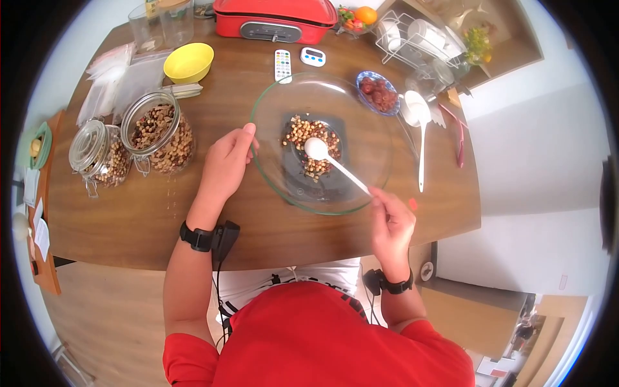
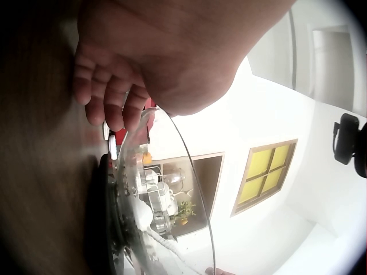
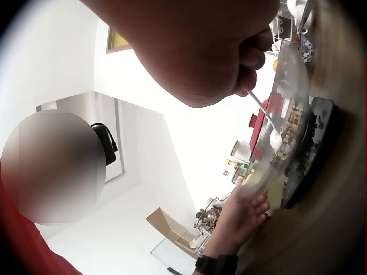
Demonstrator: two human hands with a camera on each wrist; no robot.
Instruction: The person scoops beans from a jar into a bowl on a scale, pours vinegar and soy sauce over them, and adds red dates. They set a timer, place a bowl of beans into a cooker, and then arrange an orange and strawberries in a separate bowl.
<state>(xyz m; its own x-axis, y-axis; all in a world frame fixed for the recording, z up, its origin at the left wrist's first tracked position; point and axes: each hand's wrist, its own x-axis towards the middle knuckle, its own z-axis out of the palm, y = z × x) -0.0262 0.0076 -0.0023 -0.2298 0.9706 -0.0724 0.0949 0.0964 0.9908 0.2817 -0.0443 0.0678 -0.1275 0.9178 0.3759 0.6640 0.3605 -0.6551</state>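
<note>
A large clear glass bowl stands on a dark, flat kitchen scale. Mixed beans and grains lie at its bottom. My right hand pinches the handle end of a white long-handled spoon, whose round head is down in the bowl over the beans. At the bowl's left rim is my left hand, its thumb right by the glass and its fingers loosely extended along the outside. In the left wrist view, the fingers hang relaxed beside the bowl wall.
Two glass jars of beans, one larger and one smaller, stand left. A yellow bowl, plastic bags and red cooker lie behind. On the right are a plate of dark red fruit and a white ladle.
</note>
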